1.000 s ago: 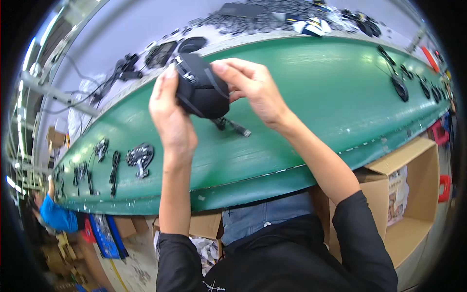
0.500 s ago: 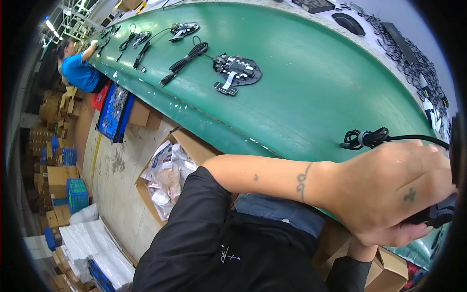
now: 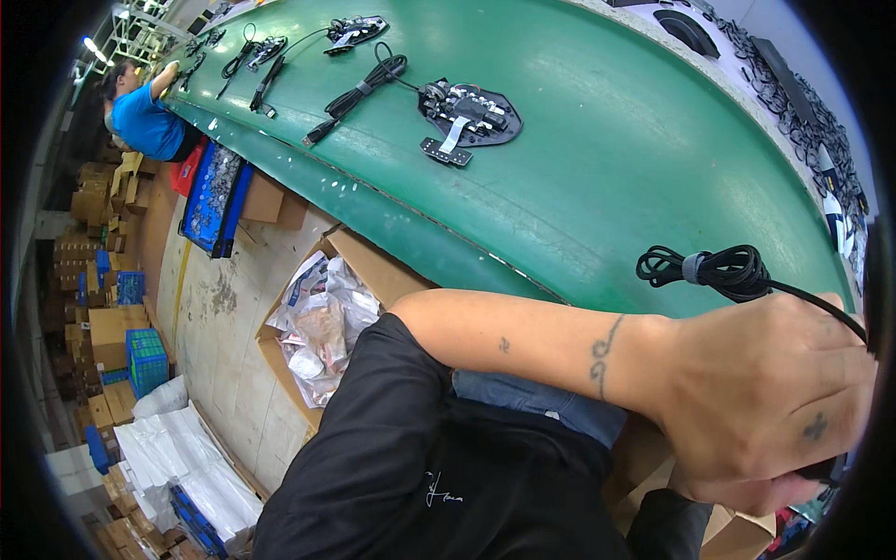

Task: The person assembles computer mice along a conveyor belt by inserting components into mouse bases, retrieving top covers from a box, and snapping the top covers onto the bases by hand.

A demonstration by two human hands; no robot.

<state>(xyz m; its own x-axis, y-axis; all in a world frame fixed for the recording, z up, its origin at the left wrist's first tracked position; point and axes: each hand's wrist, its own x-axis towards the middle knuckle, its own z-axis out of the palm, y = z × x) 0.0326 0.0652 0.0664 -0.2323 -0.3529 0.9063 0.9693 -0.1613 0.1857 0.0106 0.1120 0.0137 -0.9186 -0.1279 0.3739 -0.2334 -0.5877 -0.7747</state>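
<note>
My left hand [image 3: 765,392] reaches across to the right edge of the view, its back up and fingers curled in. A dark plastic part [image 3: 826,469] shows beneath it, held in the closed fingers and mostly cut off by the rim. Just beyond the hand, a coiled black cable [image 3: 723,271] with a grey tie lies on the green belt [image 3: 579,187]; its free length runs behind the knuckles. My right sleeve [image 3: 670,525] ends below the left hand, which hides my right hand's fingers.
An opened mouse-like assembly [image 3: 471,114] with a ribbon cable lies farther up the belt, beside a bundled cable [image 3: 359,93]. More assemblies lie beyond. A co-worker in blue [image 3: 145,121] stands at far left. A carton with plastic bags [image 3: 322,327] stands below the belt's edge.
My left hand has shifted slightly right and down. The coiled cable now sits a little farther left, with more of its coil showing. The whole view has turned a little.
</note>
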